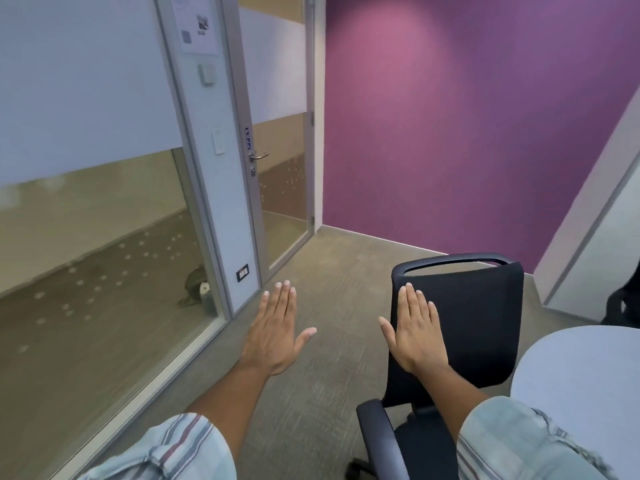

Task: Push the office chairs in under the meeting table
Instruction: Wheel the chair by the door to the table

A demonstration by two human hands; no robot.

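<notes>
While the black office chair (460,327) stands on the carpet (311,393) just left of the pale round worktop (581,382), its backrest faces the person and one armrest (375,431) shows low in view. Both hands are flat, fingers straight, with no grip on anything: the right hand (414,336) lies in front of the backrest, contact unclear, and the left hand (277,332) hovers over carpet near the glass door (280,161).

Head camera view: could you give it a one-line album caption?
Both open hands reach toward a black office chair beside the round meeting table.
</notes>
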